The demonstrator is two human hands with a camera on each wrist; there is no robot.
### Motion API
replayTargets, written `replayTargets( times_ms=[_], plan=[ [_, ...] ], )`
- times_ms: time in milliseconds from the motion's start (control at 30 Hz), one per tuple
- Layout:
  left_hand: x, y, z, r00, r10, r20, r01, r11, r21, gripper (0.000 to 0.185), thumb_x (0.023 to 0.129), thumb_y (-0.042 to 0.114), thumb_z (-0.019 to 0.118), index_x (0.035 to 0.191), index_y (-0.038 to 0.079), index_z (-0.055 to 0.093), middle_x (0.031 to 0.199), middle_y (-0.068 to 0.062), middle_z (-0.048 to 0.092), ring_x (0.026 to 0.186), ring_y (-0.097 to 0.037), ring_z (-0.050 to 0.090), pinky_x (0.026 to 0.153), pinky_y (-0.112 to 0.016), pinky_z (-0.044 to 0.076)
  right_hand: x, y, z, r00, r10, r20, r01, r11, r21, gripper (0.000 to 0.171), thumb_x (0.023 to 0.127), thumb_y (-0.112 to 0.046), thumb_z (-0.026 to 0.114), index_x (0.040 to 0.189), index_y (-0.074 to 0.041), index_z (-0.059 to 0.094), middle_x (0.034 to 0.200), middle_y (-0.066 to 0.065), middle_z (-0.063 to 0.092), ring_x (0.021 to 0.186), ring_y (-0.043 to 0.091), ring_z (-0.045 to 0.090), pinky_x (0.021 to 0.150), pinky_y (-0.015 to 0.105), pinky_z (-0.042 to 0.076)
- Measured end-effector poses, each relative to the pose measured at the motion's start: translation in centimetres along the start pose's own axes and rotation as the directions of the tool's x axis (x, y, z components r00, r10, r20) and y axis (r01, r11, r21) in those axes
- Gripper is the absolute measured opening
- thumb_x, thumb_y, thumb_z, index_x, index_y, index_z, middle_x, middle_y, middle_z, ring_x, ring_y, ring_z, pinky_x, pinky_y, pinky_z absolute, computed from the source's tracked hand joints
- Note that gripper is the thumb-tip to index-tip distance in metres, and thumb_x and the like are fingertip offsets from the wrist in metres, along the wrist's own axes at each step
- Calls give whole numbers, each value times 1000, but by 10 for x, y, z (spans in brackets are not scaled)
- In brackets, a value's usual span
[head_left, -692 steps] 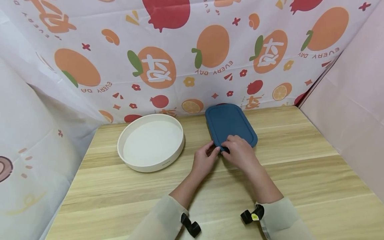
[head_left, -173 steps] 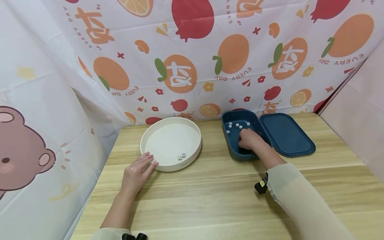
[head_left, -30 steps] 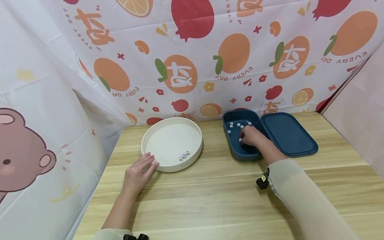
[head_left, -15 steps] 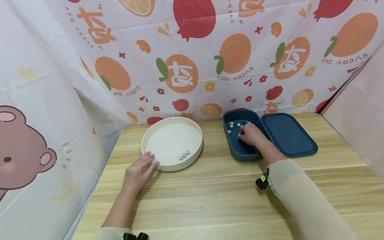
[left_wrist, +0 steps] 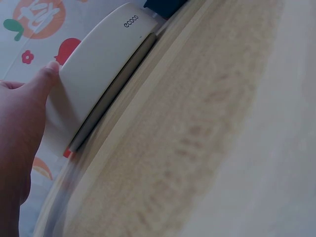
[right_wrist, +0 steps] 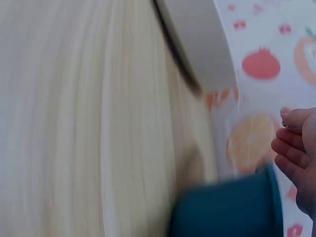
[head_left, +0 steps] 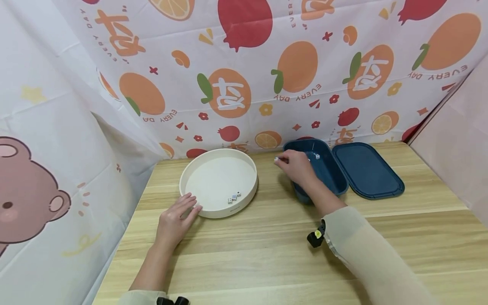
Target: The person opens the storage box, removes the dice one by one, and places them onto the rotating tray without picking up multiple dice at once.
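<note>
Since half a second ago, the right hand (head_left: 295,166) has left the blue box (head_left: 328,173), pinching a die (head_left: 276,159) between box and white tray (head_left: 198,168). The left hand (head_left: 176,218) rests flat-fingered against the tray's rim, where three dice (head_left: 234,197) lie.

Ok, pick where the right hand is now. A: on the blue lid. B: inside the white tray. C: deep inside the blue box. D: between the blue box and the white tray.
D: the right hand pinches a small die over the table, between the blue box and the white tray.
</note>
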State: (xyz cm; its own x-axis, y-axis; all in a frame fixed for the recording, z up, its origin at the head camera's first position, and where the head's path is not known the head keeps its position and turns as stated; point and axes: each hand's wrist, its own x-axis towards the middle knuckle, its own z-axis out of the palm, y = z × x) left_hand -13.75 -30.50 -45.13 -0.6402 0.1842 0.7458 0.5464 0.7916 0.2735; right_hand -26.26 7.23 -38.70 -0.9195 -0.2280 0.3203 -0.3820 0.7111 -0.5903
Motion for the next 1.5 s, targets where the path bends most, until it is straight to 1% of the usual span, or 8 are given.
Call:
replayTargets(
  times_ms=[167, 367, 567, 800, 1033, 1233, 1367, 1500],
  plan=[
    [0, -2, 3, 997, 48, -54, -49, 999, -13, 25, 79, 15, 79, 97, -1, 77, 102, -14, 75, 102, -35, 70, 107, -31, 48, 1, -33, 23, 996, -55, 63, 54, 998, 21, 25, 93, -28, 69, 110, -10, 76, 110, 5, 74, 107, 21, 68, 93, 39, 59],
    [1, -1, 5, 993, 87, -80, -89, 996, -31, 22, 82, 13, 74, 99, -2, 76, 102, -13, 76, 102, -35, 71, 100, -47, 53, -3, -58, 60, 975, -140, 171, 147, 989, -30, 27, 94, -30, 68, 113, -12, 75, 110, 2, 74, 106, 18, 68, 96, 34, 58],
    [2, 2, 6, 993, 99, -65, -102, 994, -37, 20, 79, 6, 76, 98, -1, 77, 102, -13, 76, 101, -34, 71, 98, -50, 54, -2, -69, 82, 952, -58, 299, 71, 997, -31, 25, 94, -26, 67, 115, -13, 74, 114, 1, 72, 110, 16, 65, 100, 32, 55],
    [4, 3, 4, 996, 79, -29, -80, 997, -15, 18, 80, 4, 76, 96, -2, 77, 102, -14, 75, 102, -32, 71, 98, -50, 54, 6, -75, 90, 934, -38, 355, 85, 989, -117, 24, 91, -14, 67, 113, -11, 74, 113, 4, 71, 109, 16, 65, 100, 32, 54],
    [3, 2, 4, 998, 54, -15, -55, 998, -12, 17, 79, 3, 77, 96, -3, 77, 102, -14, 76, 102, -33, 71, 98, -51, 54, 6, -82, 93, 914, 11, 406, 80, 975, -207, 20, 90, -13, 67, 108, -12, 76, 111, 2, 73, 106, 15, 64, 101, 32, 53],
    [3, 4, 4, 997, 60, -37, -61, 998, -19, 17, 78, 1, 76, 95, -3, 77, 101, -14, 76, 100, -33, 72, 96, -52, 54, 5, -88, 91, 898, 49, 438, 62, 970, -235, 16, 89, -9, 66, 98, -13, 78, 98, 0, 74, 91, 16, 62, 93, 32, 55],
    [3, 3, 4, 999, 42, -14, -42, 999, -12, 17, 80, 3, 76, 96, -2, 77, 102, -13, 76, 103, -32, 71, 99, -50, 53, 5, -89, 90, 894, 63, 443, 55, 967, -249, 17, 87, -7, 66, 94, -14, 79, 93, -3, 74, 86, 16, 59, 89, 32, 53],
    [3, 3, 3, 1000, 21, 9, -21, 1000, -8, 17, 82, 5, 76, 97, -2, 76, 103, -13, 75, 105, -31, 70, 101, -50, 52, 5, -90, 91, 895, 71, 441, 47, 967, -251, 17, 85, -7, 68, 94, -15, 80, 94, -3, 74, 87, 16, 59, 91, 32, 52]
  ],
)
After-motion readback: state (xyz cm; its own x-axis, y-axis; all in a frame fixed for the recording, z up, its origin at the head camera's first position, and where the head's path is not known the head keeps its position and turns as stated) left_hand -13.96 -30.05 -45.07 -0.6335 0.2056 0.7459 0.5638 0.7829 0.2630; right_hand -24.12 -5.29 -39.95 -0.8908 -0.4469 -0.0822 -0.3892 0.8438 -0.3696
